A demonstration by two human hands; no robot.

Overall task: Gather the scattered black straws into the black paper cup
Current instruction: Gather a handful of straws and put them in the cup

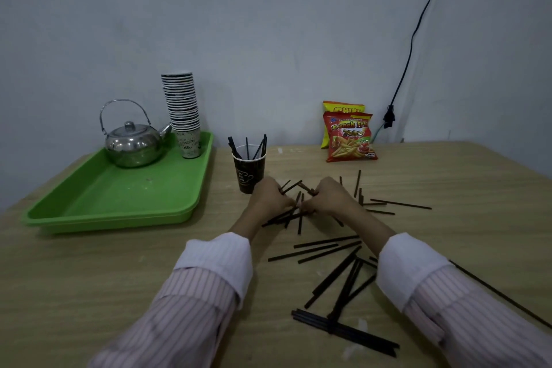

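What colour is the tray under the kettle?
Bright green. The tray shows best in the head view, holding the kettle and a cup stack.

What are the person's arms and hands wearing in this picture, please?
Both arms wear a pale long-sleeved shirt with thin dark pinstripes and plain white turned-back cuffs. The left hand and right hand are bare: no gloves, and no rings or watch that I can see.

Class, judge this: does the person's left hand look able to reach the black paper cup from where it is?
Probably yes. The left hand sits right beside the black paper cup, with nothing between them, though its grip seems busy with straws.
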